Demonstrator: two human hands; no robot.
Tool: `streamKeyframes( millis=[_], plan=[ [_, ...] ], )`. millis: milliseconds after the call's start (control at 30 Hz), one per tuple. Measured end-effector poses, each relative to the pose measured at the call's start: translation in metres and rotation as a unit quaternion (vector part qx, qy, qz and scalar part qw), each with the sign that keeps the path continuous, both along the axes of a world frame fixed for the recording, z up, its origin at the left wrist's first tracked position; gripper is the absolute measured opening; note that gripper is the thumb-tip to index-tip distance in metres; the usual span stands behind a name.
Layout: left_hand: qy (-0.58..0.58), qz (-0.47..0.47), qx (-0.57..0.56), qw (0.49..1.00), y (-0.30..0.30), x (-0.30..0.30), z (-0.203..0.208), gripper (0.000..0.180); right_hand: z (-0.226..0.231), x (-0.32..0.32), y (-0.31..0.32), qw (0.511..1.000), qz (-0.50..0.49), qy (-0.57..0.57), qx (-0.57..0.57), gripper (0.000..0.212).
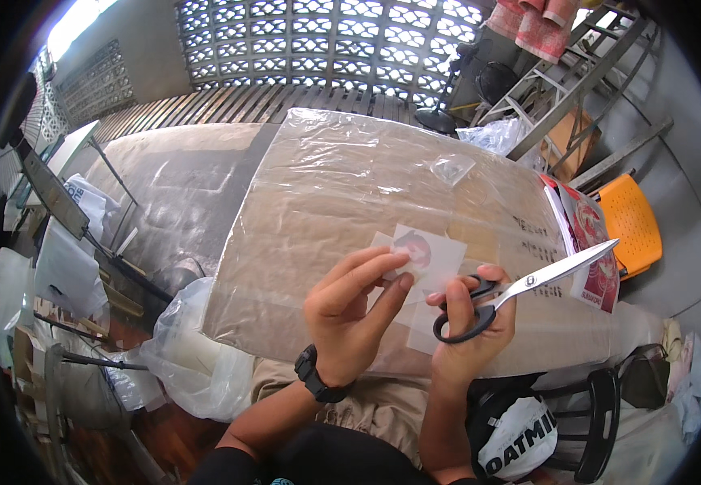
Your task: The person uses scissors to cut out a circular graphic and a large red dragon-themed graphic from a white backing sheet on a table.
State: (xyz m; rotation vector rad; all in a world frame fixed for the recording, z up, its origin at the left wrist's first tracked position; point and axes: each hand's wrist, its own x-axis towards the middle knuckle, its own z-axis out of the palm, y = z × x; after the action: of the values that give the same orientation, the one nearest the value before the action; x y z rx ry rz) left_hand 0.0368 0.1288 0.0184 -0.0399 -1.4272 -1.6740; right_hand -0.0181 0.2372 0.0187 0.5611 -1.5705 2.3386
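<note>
My left hand (349, 319), with a black watch on its wrist, pinches a small white paper (446, 257) between thumb and fingers. A pinkish-red round print (417, 249) shows on the paper. My right hand (480, 335) is closed round the black handles of a pair of scissors (528, 281). The silver blades lie together and point up to the right, away from the paper. Pale sheets (425, 330) show below and between the hands; whether the right fingers touch them I cannot tell. Under both hands lies a plastic-wrapped cardboard tabletop (318, 194).
A small clear plastic bag (452, 168) lies toward the table's far side. Red-and-white printed papers (589, 242) rest at its right edge, beside an orange chair (630, 222). A ladder (561, 89) and a fan (435, 120) stand behind. Plastic bags (197, 356) crowd the left.
</note>
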Motion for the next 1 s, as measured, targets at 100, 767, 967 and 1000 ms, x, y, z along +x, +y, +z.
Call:
streamKeyframes(
  millis=[100,767,967,1000],
  plan=[
    [0.017,0.057,-0.025,0.998,-0.008,-0.003,0.006,0.033,-0.009,0.008,0.015,0.997,0.060,0.030,0.043,0.041],
    [0.077,0.078,-0.064,0.992,-0.007,-0.007,0.040,0.044,-0.024,0.039,0.003,0.968,0.135,0.090,0.190,0.030],
    [0.056,0.069,-0.079,0.993,-0.007,-0.006,0.040,0.044,-0.023,0.036,0.005,0.963,0.110,0.115,0.217,0.028],
    [0.062,0.064,-0.095,0.992,-0.005,-0.002,0.039,0.045,-0.022,0.038,0.008,0.960,0.101,0.135,0.221,0.028]
  ],
)
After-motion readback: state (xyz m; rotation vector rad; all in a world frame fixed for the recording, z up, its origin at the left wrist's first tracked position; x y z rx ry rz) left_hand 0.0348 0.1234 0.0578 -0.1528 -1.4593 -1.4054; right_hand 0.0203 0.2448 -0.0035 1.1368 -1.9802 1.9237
